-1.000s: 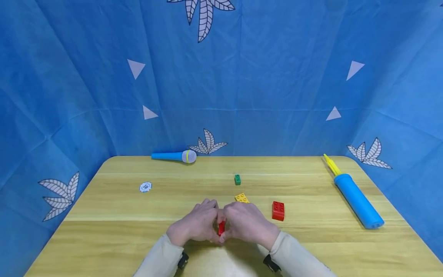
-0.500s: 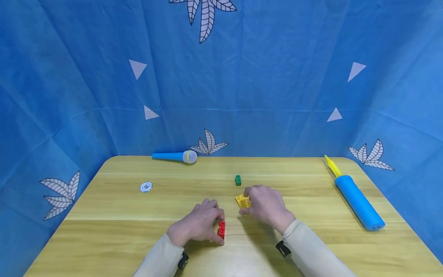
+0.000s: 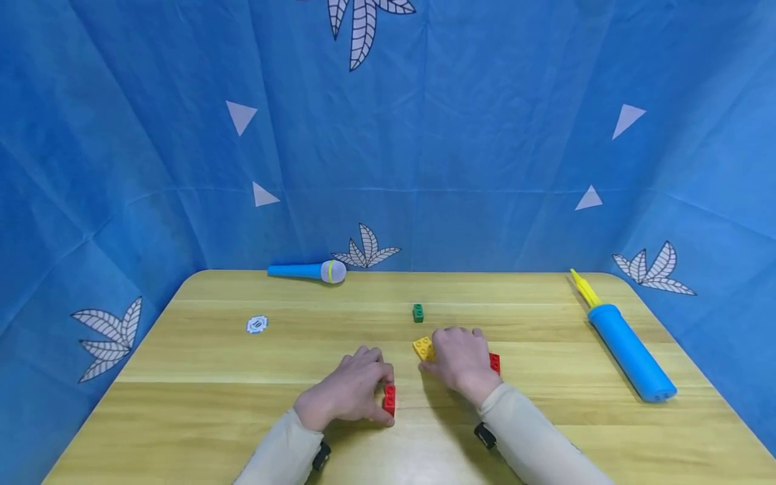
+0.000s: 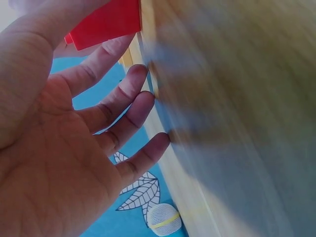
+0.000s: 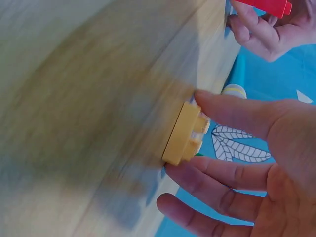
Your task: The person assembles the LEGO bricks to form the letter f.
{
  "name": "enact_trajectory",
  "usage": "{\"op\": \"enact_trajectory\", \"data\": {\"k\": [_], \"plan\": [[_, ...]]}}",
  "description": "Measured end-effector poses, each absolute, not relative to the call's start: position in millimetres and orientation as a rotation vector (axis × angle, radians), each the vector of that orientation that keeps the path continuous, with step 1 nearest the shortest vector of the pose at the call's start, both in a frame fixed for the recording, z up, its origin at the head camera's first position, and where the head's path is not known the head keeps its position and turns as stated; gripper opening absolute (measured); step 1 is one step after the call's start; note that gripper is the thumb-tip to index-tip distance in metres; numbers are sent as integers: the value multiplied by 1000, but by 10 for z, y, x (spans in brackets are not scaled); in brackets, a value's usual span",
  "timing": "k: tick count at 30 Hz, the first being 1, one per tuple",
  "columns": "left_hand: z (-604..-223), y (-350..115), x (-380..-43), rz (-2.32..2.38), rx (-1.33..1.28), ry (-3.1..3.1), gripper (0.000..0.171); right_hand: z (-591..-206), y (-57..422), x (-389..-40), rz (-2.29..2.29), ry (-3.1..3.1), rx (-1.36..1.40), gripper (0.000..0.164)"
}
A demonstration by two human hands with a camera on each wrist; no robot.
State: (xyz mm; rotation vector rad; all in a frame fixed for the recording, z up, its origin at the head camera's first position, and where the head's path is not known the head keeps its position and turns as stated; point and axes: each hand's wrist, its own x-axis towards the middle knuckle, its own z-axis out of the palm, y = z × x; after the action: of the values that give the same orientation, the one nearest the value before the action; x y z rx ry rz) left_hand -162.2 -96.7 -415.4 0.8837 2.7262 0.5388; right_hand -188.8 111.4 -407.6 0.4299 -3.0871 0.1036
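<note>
My left hand (image 3: 348, 391) rests on the table and pinches a narrow red toy brick (image 3: 390, 400) between thumb and index finger. In the left wrist view the same red brick (image 4: 106, 22) shows at the top, while the other fingers extend loosely towards the tabletop. A flat yellow toy brick (image 3: 422, 347) lies farther off, partly covered by my right hand (image 3: 461, 360). The right wrist view has the yellow brick (image 5: 182, 133) on the wood, with my thumb at one end and fingertips at the other, pinching it.
Behind my right hand a second red brick (image 3: 495, 364) is partly hidden. A small green brick (image 3: 418, 313) lies beyond the yellow one. Farther out are a poker chip (image 3: 257, 325), a toy microphone (image 3: 306, 271) and a blue hand pump (image 3: 633, 353). Blue cloth (image 3: 485, 135) surrounds the table.
My right hand has left the narrow red brick and moved right and forward to the yellow brick. The left hand has kept its hold on the red brick.
</note>
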Motion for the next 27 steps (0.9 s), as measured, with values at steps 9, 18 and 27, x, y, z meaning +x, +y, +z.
{"op": "enact_trajectory", "data": {"k": [9, 18, 27], "plan": [[-4158, -971, -1629, 547, 879, 2730, 40, -4057, 1107, -1898, 154, -3095, 473, 30], [-4154, -979, -1624, 540, 873, 2744, 40, -3881, 1104, -1823, 194, -3049, 573, 35], [-4144, -964, -1608, 567, 866, 2722, 39, -3634, 1088, -1655, 215, -3056, 724, 34]]}}
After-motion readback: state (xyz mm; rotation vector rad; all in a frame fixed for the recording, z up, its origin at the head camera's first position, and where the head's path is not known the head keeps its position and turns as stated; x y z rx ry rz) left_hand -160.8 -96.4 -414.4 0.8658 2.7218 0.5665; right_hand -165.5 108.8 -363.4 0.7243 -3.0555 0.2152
